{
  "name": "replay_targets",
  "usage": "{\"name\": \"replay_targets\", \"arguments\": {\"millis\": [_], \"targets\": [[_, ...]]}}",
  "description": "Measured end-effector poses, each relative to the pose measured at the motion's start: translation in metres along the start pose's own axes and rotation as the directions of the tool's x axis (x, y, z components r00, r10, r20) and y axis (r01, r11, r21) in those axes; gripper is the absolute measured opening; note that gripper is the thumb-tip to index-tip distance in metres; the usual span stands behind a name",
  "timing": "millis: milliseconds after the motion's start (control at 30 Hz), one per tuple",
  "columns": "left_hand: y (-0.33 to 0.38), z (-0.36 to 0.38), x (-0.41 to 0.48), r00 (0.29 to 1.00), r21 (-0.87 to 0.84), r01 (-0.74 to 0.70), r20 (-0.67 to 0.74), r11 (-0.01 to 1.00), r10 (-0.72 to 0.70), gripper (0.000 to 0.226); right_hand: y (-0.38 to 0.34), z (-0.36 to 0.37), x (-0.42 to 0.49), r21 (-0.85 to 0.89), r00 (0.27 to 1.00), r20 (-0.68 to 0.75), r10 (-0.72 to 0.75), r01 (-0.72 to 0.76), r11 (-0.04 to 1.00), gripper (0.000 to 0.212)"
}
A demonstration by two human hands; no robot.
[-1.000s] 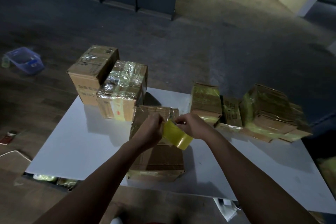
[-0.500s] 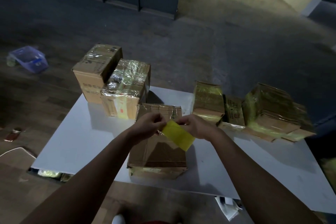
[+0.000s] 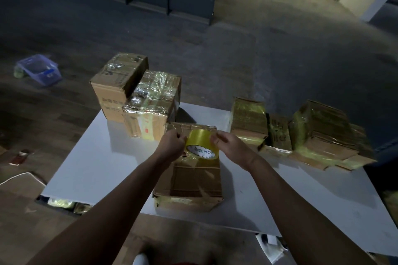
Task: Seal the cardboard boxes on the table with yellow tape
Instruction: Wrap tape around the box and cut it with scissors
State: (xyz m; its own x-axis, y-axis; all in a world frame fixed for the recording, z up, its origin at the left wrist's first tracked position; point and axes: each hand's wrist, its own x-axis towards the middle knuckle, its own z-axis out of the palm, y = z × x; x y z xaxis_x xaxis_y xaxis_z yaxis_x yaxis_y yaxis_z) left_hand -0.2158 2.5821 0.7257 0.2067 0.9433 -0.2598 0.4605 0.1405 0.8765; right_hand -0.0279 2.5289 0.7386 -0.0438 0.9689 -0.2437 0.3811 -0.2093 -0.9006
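Note:
A roll of yellow tape is held above a worn cardboard box that lies near the front edge of the white table. My left hand grips the roll's left side with curled fingers. My right hand pinches its right upper edge. The roll's white core with printed text faces me. The box under it carries old clear tape and a strip of yellow tape along its near edge.
Two taller boxes wrapped in clear tape stand at the table's back left. Several boxes with yellow tape are piled at the back right. A blue plastic bin sits on the floor at the left.
The roll has turned in my hands, so its open core now faces me instead of its flat yellow band. Both hands stay above the same box.

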Motion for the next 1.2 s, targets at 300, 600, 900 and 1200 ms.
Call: {"name": "replay_targets", "arguments": {"millis": [300,600,900,1200], "targets": [[-0.019,0.017,-0.012,0.932,0.421,-0.227,-0.166,0.878,0.321,0.008,-0.006,0.013,0.003,-0.241,0.988,-0.018,-0.151,0.143,0.960,0.039],[-0.002,-0.007,-0.012,0.994,-0.412,0.108,0.058,0.905,-0.092,0.023,-0.010,0.008,0.001,-0.243,0.982,-0.039,-0.186,0.171,0.955,0.061],[-0.006,-0.023,-0.005,0.943,-0.574,0.280,0.314,0.769,-0.108,0.021,-0.014,0.007,0.002,-0.248,0.981,-0.018,-0.192,0.182,0.952,0.017],[-0.010,-0.027,-0.004,0.938,-0.501,0.306,0.302,0.810,-0.167,0.009,-0.015,0.005,0.003,-0.226,0.981,0.041,-0.191,0.195,0.954,0.020]]}}
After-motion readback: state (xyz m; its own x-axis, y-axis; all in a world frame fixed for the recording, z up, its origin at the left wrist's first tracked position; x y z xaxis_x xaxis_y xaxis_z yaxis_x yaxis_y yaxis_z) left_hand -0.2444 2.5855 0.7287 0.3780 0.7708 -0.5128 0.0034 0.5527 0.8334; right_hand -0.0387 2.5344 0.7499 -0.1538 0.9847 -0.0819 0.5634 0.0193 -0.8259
